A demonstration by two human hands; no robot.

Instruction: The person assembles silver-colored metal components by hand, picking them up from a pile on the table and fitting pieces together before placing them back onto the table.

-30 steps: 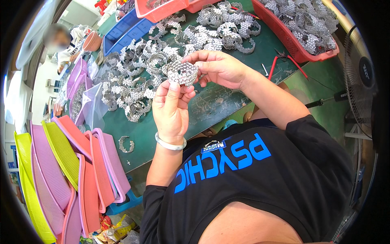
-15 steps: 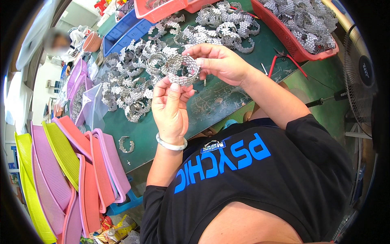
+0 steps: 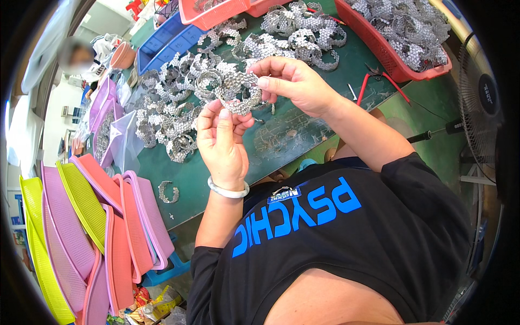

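Silver cuff (image 3: 238, 107): got held up between both hands in front of the pile, curved round like an open ring, kinda scaly-looking.
Left hand (image 3: 223, 146): pinched the cuff's lower edge, thumb on the near side.
Right hand (image 3: 300, 89): curled in at the cuff's right side, fingertips close together; real grip or light touch, couldn't tell.
Pile (image 3: 181, 76): sprawled beyond the hands, tons of similar silver cuffs.
Bench (image 3: 189, 181): dark green, pretty scuffed.
Loose cuff (image 3: 163, 189): lay well apart from the pile, near the colourful baskets (image 3: 81, 200).
Red-handled pliers (image 3: 364, 86): rested beyond the right forearm, handles spread.
Red basket (image 3: 374, 46): sat just past the pliers, stuffed with more silver pieces.
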